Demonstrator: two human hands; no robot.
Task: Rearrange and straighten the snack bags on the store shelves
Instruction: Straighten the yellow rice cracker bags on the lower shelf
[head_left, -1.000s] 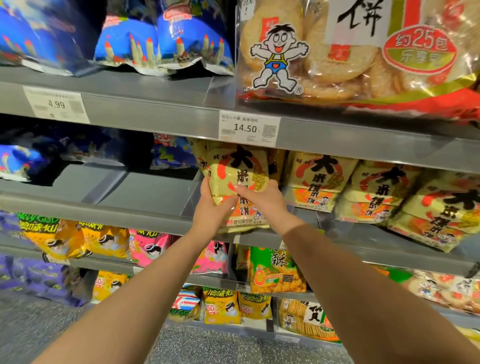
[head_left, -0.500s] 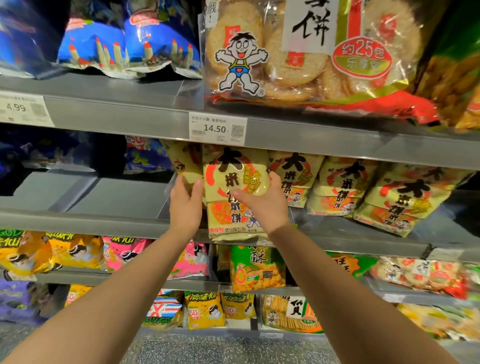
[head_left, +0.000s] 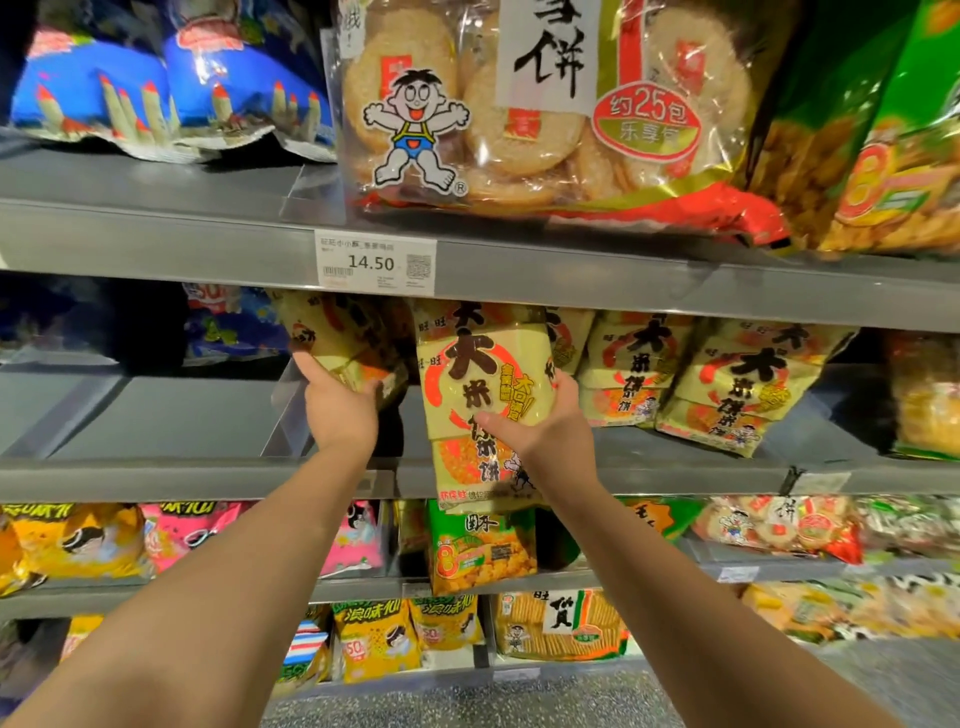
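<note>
Head view: left hand (head_left: 340, 413) fingers curl round a tilted rice cracker bag (head_left: 336, 338) on the middle shelf (head_left: 156, 475); right hand (head_left: 550, 434) grips an upright rice cracker bag (head_left: 483, 374) just right, overhanging the near edge.

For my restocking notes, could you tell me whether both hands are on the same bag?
No, the left hand holds a tilted yellow bag while the right hand holds a separate upright bag.

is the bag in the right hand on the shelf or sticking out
Sticking out: the bag is gripped upright by the right hand, its lower end hanging below the shelf front edge.
</note>
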